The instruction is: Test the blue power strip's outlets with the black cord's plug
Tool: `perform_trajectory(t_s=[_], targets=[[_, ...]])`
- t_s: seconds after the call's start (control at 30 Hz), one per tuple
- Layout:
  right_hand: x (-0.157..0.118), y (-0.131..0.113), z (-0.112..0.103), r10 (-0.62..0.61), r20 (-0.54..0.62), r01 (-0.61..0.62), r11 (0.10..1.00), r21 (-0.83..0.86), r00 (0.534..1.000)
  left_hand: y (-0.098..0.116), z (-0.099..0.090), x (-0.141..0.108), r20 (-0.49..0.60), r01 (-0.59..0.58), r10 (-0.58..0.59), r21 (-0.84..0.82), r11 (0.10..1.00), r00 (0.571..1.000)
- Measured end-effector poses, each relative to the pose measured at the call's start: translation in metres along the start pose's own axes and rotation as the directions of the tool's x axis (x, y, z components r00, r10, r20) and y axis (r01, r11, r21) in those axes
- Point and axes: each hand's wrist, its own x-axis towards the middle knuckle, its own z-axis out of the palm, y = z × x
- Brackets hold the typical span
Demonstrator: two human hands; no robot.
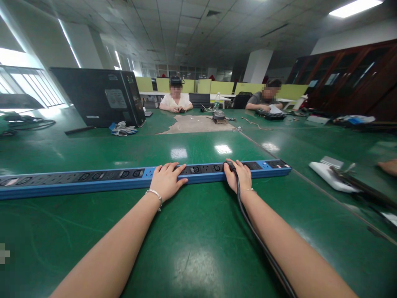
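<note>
A long blue power strip (105, 186) with black sockets lies across the green table. Over its middle rests my left hand (167, 179), fingers spread on the top face and thumb along the near side. My right hand (238, 176) is farther right on the strip, its fingers closed round the black plug of a power cord (248, 223). The plug sits at a socket; how deep it goes is hidden by my fingers. From it the cord runs back toward me beside my right forearm.
Beyond the strip stand a black computer case (93, 97), gloves (123, 129), a bottle (217, 101) and a round metal part (218, 116). Two people sit across the table. At right lie a white object (333, 177) and dark tools; another person's hand (389, 166) shows at the edge.
</note>
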Motion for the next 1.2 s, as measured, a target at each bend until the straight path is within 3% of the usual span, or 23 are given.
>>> perform_trajectory(t_s=[0.27,0.53,1.0,1.13,1.2], targets=[[0.004,-0.001,-0.003,0.061,0.071,-0.061,0.998,-0.003,0.996,-0.001,-0.001,-0.001,0.001,-0.006,0.006,0.001,1.0,1.0],[-0.002,0.003,0.012,0.019,-0.108,-0.01,0.997,0.082,0.994,0.0,-0.002,-0.001,-0.002,-0.013,0.013,0.009,1.0,1.0],[-0.002,0.0,0.007,0.051,-0.115,-0.025,0.977,0.214,0.992,0.001,-0.001,0.001,-0.02,0.038,-0.039,-0.053,0.998,0.999],[0.007,-0.01,-0.009,0.187,-0.236,-0.079,0.912,0.403,0.953,0.001,-0.002,0.001,-0.017,0.045,-0.047,-0.064,0.997,0.999],[0.007,-0.023,-0.014,0.187,-0.252,-0.03,0.853,0.521,0.95,0.002,-0.002,0.001,-0.018,0.047,-0.048,-0.07,0.996,0.999]])
